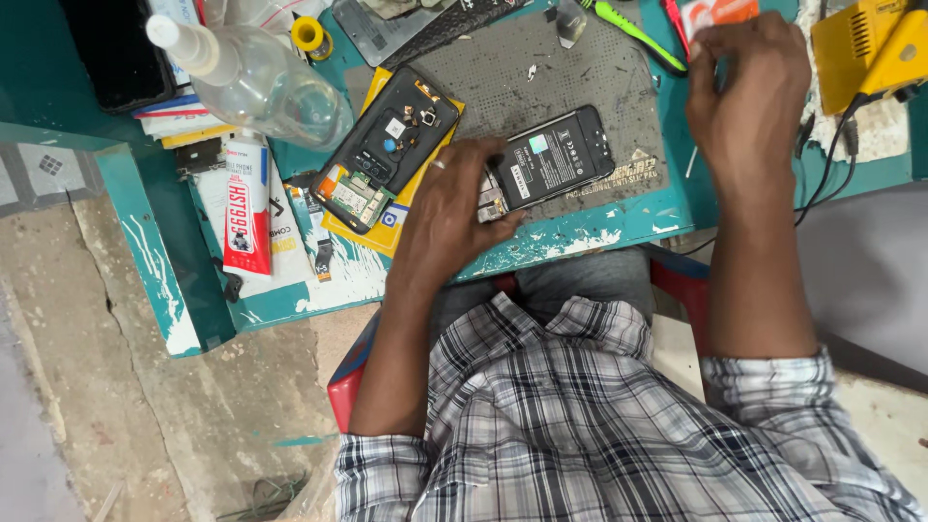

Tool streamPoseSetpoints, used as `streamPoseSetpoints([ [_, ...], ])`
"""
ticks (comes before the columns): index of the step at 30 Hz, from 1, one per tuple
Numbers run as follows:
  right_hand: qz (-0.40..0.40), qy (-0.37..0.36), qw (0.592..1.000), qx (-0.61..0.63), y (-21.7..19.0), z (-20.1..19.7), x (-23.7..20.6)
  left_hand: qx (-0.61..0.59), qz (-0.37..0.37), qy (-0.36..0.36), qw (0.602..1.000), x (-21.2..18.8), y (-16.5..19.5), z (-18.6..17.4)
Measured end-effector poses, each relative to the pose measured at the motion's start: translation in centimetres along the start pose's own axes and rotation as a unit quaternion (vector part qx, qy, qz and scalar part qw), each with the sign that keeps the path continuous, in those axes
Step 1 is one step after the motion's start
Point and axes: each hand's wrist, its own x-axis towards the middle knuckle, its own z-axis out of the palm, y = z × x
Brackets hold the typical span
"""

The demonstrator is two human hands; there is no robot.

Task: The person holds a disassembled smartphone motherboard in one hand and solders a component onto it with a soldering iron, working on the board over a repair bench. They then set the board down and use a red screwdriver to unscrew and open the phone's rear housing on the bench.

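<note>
The left hand (454,198) lies palm-down on the teal workbench (580,237), fingers curled loosely around the near end of an opened phone (551,158) whose black battery faces up; thumb and fingertips touch its lower-left edge. The phone extends from that hand toward two o'clock, resting on a grey mat (541,68). The right hand (749,92), well apart at the phone's three o'clock, pinches a small orange-and-white card (713,14) between narrowed fingers. At the left hand's ten o'clock lies a second dismantled phone (387,145), with a clear plastic bottle (256,82) beyond.
</note>
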Motion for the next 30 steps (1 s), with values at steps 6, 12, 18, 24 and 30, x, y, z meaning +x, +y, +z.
streamPoseSetpoints([
  [6,-0.06,-0.008,0.994,-0.091,1.3,1.9,2.6,0.033,0.05,0.081,0.995,-1.6,-0.9,1.3],
  [12,0.008,-0.119,0.982,-0.147,1.6,2.4,4.0,0.01,0.057,0.083,0.995,-1.3,-1.4,1.6],
  [18,0.0,-0.136,0.983,-0.125,1.5,2.8,4.8,0.052,0.004,0.058,0.997,-1.4,-1.4,2.2],
  [24,0.075,-0.085,0.993,0.035,-1.2,0.7,4.7,0.041,0.012,0.051,0.998,-1.1,-1.4,2.1],
  [30,-0.012,0.077,0.968,0.237,-5.2,-1.6,1.5,0.072,0.034,0.037,0.996,-1.0,-1.1,1.7],
])
